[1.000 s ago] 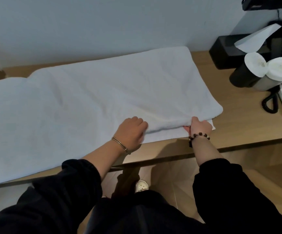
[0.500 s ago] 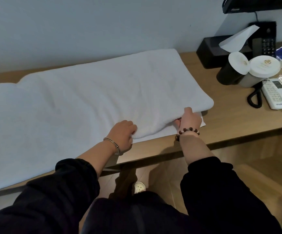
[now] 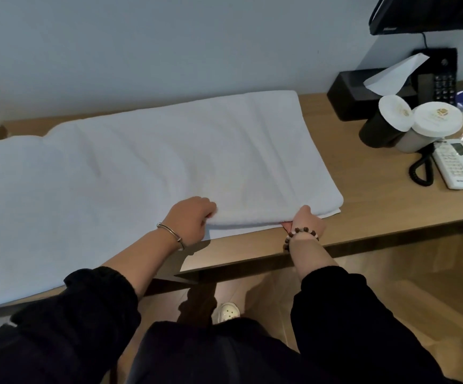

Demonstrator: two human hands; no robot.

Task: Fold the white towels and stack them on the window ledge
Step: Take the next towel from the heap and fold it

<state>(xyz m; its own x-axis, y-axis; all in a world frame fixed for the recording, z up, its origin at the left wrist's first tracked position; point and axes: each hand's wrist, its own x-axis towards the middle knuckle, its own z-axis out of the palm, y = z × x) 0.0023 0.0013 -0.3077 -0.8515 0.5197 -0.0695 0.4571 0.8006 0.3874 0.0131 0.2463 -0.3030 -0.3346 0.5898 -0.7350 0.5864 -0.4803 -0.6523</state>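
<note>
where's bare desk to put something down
Bare wood lies between the white towel and the dark lidded cups, down to the front edge of the wooden desk. Far right is crowded: black tissue box, white remotes.

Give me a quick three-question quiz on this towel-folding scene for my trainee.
1. True or false: both the left hand and the right hand grip the near edge of the white towel.
2. What lies beside the coiled phone cord on the desk? A) white remotes B) a laptop C) a kettle
3. Fill in: the beaded bracelet is on the ___ wrist.
Key: 1 true; 2 A; 3 right.
</note>
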